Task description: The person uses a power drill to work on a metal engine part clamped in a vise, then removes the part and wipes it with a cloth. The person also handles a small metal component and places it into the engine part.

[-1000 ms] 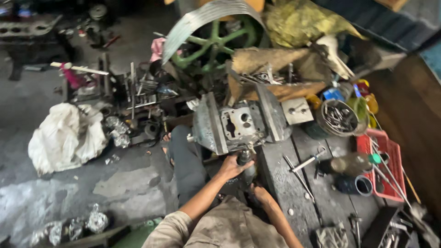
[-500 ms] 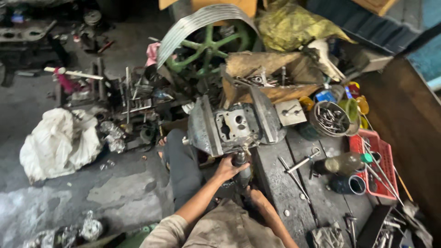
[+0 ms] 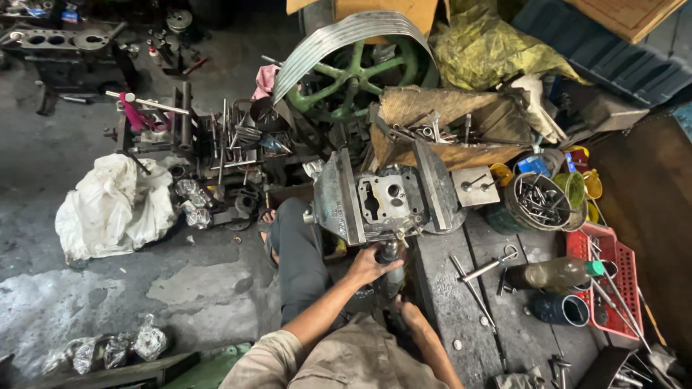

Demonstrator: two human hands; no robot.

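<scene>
A grey metal block (image 3: 389, 198) with machined openings and small bolt holes is sitting clamped between the two heavy steel plates of a vise (image 3: 339, 198), at the near edge of a dark, oily tabletop (image 3: 447, 302). Below it, the left hand (image 3: 371, 265) is wrapping its fingers around a dark rounded handle (image 3: 389, 277) that is hanging from the underside of the vise. The right hand (image 3: 409, 313) is resting lower, near the same handle; whether it is gripping anything I cannot tell, since the fingers are lost in shadow.

Judging by this, the person is working the vise screw, so the clamping step seems to be in hand; any next move would call for a firm, steady turn while the block is kept square between the plates.

Around it, loose spanners and rods (image 3: 479, 277) are lying on the greasy wood, a round tin of nails and bolts (image 3: 537, 202) is standing beside coloured cups, and a red plastic basket (image 3: 609, 277) is holding long tools. Behind, a green spoked wheel (image 3: 353, 68) with a ribbed steel rim is leaning, and a crumpled white sack (image 3: 112, 205) is lying on the stained concrete floor (image 3: 180, 281).
</scene>
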